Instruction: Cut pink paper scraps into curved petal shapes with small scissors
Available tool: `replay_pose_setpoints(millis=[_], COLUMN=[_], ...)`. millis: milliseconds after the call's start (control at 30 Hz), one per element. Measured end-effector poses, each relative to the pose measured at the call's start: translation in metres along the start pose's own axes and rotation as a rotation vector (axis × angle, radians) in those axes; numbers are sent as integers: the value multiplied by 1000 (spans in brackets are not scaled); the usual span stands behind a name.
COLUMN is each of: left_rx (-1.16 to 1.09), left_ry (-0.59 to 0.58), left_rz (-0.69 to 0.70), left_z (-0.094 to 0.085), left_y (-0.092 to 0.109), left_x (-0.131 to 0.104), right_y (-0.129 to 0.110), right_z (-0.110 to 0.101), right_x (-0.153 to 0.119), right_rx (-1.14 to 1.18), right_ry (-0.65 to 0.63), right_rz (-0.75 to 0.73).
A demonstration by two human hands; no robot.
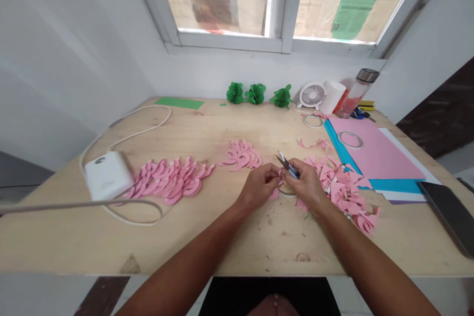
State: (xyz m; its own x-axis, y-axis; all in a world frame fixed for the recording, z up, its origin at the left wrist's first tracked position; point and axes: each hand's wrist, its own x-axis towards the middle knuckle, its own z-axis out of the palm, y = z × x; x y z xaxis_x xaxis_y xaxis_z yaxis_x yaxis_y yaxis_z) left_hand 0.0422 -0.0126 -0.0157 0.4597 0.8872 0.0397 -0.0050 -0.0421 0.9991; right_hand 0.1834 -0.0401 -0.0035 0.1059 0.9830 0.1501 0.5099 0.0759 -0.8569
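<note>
My left hand (260, 186) is closed in a pinch on a small pink paper piece (280, 176), most of it hidden by fingers. Close beside it, my right hand (307, 183) is wrapped around a pair of scissors (287, 165), their dark blades pointing up and to the left. The right fingertips meet the left ones at the paper. Under the hands lies a tape roll (288, 194), partly covered. Left of the hands is a small pile of curved pink paper cutouts (242, 154). A larger overlapping row of pink cutouts (172, 177) lies farther left.
Pink scraps (346, 187) heap beside my right forearm. Coloured sheets (377, 150) bear another tape roll (350, 140); a phone (446, 215) lies right. A white power bank (108, 176) with cable sits left. Green paper ornaments (255, 94), a fan (312, 95) and a bottle (358, 94) stand behind.
</note>
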Motion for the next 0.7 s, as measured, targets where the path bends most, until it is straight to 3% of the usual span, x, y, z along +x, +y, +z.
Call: replay_pose_setpoints(millis=[333,700], left_rx=[-20,126], left_ry=[5,79], left_rz=[-9,41], left_z=[0,-2], left_y=[3,2], left_x=[-1,-1], right_y=[0,-1], right_z=[0,0], right_x=[1,1], right_rx=[-11,-13], right_ry=[0,-17], right_rz=[15,-10])
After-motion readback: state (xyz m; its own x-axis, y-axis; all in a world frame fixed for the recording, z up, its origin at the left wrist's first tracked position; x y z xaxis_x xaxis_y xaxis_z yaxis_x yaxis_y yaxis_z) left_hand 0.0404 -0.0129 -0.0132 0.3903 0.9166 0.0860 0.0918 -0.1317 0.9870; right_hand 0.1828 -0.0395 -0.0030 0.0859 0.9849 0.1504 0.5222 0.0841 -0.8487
